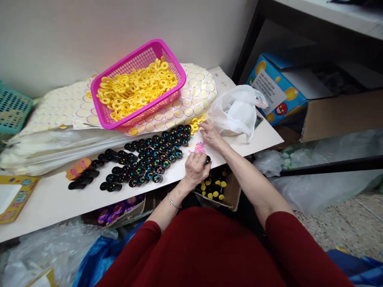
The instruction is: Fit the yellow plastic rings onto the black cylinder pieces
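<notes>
My left hand (pixel 196 168) is closed around a small black tub (pixel 207 160) at the front edge of the white table. Just beyond it lies a loose patch of tiny pink pieces (pixel 199 147). Bent fingers of my right hand (pixel 211 134) touch a small heap of yellow ring-shaped pieces (pixel 195 125); what they pinch, if anything, is hidden. To the left stand rows of black tubs (pixel 155 155) with colourful bits inside, and some tubs at the far left lie on their sides.
Behind the tubs, a pink basket (pixel 103 117) full of yellow ring pieces rests on sticker sheets (pixel 197 85). A white plastic bag (pixel 239 113) lies to the right. Below the table edge is a cardboard box (pixel 233 195) of yellow-topped black tubs. A blue carton (pixel 275 89) stands at the right.
</notes>
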A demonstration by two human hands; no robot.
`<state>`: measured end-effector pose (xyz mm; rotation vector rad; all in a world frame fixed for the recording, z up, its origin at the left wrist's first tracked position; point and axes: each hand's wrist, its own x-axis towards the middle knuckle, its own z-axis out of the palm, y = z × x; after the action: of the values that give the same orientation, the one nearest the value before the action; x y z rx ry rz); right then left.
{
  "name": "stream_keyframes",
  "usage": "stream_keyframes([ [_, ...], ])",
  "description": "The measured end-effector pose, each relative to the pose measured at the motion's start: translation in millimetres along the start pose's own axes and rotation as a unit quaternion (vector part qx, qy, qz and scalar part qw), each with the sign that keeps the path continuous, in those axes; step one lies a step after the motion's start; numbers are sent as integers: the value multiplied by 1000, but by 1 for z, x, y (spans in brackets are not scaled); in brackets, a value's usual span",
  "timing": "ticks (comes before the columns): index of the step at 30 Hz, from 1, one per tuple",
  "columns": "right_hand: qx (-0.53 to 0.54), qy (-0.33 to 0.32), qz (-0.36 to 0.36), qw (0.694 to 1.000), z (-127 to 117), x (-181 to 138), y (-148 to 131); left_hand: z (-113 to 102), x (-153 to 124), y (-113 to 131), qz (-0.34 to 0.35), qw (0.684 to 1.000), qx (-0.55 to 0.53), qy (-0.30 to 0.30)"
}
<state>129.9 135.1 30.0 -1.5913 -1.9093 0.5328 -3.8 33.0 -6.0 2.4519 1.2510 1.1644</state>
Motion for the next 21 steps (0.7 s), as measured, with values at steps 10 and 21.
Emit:
stream_keyframes([
  [10, -189, -92, 26, 977, 6, 35, -4, 16, 1, -6, -71, 981, -173, -47],
  [21, -97, 122, -85, 984, -16, -103, 20, 26, -1, -8, -110, 973, -204, -2],
])
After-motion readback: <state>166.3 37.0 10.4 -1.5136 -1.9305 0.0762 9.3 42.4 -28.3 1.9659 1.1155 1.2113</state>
